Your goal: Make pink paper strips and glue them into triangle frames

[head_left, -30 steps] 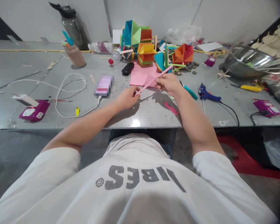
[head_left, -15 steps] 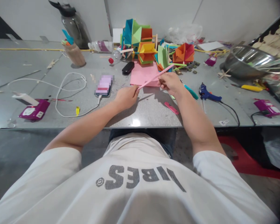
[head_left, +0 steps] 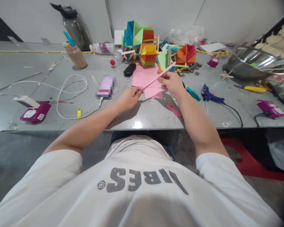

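Observation:
A narrow pink paper strip (head_left: 153,80) slants up to the right between my hands. My left hand (head_left: 130,98) pinches its lower left end. Farther up, the fingers of my right hand (head_left: 172,84) are closed on the strip. Pink paper sheets (head_left: 142,75) lie flat on the table behind it, and a smaller pink piece (head_left: 153,92) lies just in front of them. A pink craft knife (head_left: 173,109) rests near my right forearm. Teal-handled pliers or cutters (head_left: 192,93) lie partly hidden beside my right wrist.
Folded coloured-paper shapes (head_left: 148,55) stand at the back. On the left are a phone (head_left: 105,87), a white cable (head_left: 61,94) and a cup (head_left: 76,56). A blue glue gun (head_left: 211,94) and a metal bowl (head_left: 241,71) are on the right.
The strip has shifted slightly, still in both hands. A smaller pink piece now lies in front of the sheets, where bare table showed before.

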### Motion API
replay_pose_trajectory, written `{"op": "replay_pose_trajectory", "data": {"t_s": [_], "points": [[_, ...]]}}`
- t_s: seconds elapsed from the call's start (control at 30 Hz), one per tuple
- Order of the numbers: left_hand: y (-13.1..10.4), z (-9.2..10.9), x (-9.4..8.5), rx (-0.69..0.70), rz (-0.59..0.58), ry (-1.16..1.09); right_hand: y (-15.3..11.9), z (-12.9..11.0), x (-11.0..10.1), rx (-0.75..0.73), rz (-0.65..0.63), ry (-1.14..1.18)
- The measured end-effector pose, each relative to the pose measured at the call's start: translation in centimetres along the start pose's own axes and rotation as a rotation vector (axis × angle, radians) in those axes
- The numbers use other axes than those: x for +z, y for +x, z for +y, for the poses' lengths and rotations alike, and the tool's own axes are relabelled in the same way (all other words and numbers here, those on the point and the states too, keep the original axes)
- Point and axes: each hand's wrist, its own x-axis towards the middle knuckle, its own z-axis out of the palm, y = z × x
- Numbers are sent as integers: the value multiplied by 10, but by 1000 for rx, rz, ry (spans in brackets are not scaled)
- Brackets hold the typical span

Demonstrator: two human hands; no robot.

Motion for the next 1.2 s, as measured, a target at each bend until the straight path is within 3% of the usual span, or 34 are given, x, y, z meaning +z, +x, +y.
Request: {"op": "replay_pose_trajectory", "data": {"t_s": [0.17, 0.53, 0.77, 1.2], "points": [[1, 0, 4, -23, -40, -186, -4, 1, 4, -13, 37, -28], [1, 5, 5, -205, -192, -692, -4, -2, 8, 16, -88, 163], [-2, 12, 2, -211, -201, -693, -4, -3, 9, 25, -58, 156], [1, 2, 7, -143, -199, -572, -3, -4, 13, 23, 35, 153]]}}
